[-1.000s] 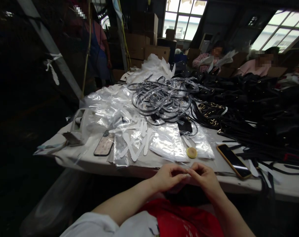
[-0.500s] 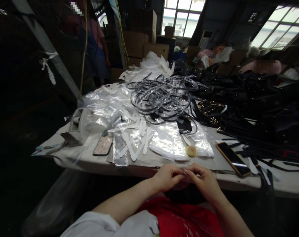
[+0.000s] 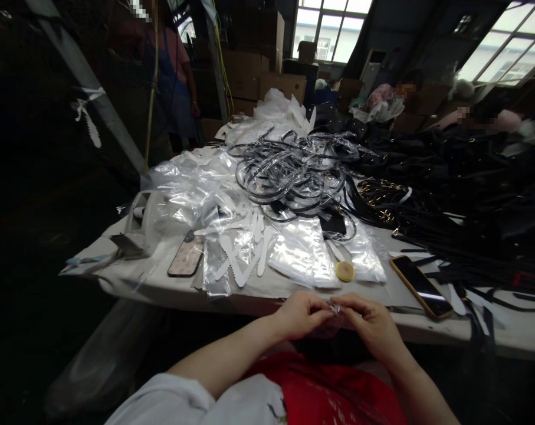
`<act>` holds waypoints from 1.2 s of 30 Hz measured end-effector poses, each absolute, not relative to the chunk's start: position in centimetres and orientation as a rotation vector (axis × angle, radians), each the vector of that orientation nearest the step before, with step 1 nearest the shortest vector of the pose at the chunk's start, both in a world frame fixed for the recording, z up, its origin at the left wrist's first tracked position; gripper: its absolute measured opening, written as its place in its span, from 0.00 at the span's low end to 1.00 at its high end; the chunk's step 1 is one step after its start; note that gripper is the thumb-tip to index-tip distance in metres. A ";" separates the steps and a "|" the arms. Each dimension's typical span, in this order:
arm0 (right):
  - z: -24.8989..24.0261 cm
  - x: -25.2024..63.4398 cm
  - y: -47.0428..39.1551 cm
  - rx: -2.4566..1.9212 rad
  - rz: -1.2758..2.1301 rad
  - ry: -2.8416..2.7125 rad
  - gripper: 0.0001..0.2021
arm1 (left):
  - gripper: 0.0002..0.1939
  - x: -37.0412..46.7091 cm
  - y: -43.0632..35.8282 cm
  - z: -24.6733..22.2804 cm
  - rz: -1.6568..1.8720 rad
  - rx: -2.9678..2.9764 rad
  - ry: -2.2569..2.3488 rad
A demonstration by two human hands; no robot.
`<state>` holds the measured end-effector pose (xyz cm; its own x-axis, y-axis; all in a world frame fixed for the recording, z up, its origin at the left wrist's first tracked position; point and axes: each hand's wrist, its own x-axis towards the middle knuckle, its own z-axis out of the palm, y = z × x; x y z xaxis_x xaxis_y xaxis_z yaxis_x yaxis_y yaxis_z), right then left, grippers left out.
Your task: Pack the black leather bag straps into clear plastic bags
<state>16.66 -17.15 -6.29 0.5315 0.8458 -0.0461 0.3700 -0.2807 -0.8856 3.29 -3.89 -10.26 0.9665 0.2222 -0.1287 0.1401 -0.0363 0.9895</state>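
Observation:
At the table's front edge, my left hand [image 3: 302, 316] and my right hand [image 3: 368, 321] pinch the top of a clear plastic bag [image 3: 336, 310] between thumbs and fingers. The bag hangs low in front of the red apron, mostly hidden by the hands and in shadow. Just beyond them on the table lie a round yellow-rimmed disc [image 3: 344, 271] and flat clear bags [image 3: 300, 251]. To the right of my right hand is a phone [image 3: 420, 286] in an orange-edged case.
Black straps in clear wrap [image 3: 294, 171] are heaped mid-table. Black bags [image 3: 471, 171] and straps with gold clasps [image 3: 384, 200] lie right. White serrated strips [image 3: 240, 260], another phone [image 3: 185, 255] and a tape dispenser [image 3: 141, 227] sit left. Several people are beyond the table.
My fingertips have moved slightly apart, and shiny clear plastic now shows between them. The view has shifted a little. A person at the back right has moved the white material they hold lower.

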 end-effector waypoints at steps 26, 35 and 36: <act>-7.0 21.4 -15.8 -1.956 0.629 -1.119 0.14 | 0.21 5.4 -3.0 -12.0 0.206 1.786 0.333; -9.5 43.2 -7.1 -2.525 0.089 -0.970 0.15 | 0.17 6.5 -0.3 -17.0 0.249 2.084 0.327; -10.0 44.3 -6.5 -2.557 0.061 -0.980 0.16 | 0.16 6.9 -0.3 -17.6 0.199 2.110 0.328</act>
<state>44.32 -6.48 -9.97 0.7534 0.6499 0.1001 0.6324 -0.6743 -0.3814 6.87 -0.25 -17.59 0.9507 0.3098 0.0127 0.1538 -0.5070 0.8481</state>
